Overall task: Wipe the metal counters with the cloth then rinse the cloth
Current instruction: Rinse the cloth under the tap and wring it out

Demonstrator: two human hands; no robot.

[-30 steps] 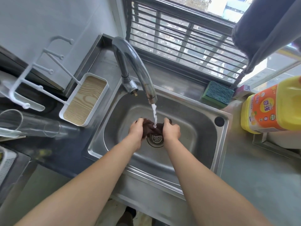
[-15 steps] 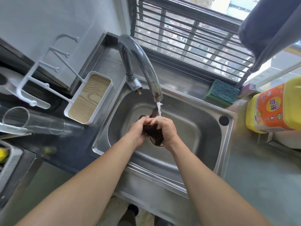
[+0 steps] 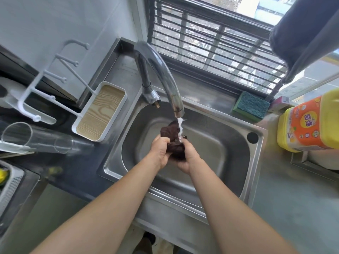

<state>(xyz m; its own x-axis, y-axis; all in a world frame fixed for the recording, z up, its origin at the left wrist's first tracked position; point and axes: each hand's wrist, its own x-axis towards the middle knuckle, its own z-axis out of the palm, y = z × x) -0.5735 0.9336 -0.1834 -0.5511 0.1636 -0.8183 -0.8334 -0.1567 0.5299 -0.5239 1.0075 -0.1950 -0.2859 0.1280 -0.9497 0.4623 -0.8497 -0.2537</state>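
Both hands had risen from the drain and drawn together, so the rinse was judged well under way with the wiping step behind it. The left hand (image 3: pixel 159 151) and right hand (image 3: pixel 189 156) were curled round the dark brown cloth (image 3: pixel 173 139), bunched into a wet, crumpled wad over the middle of the brushed-steel sink (image 3: pixel 256 162). A thin white stream fell on its top from the curved chrome tap (image 3: pixel 165 77). Farther off, a coarse green sponge (image 3: pixel 250 105) lay at the bench's back edge.

metal counter (image 3: pixel 286 208) | on it: yellow jug (image 3: pixel 310 123), green sponge (image 3: pixel 251 106), possibly damp
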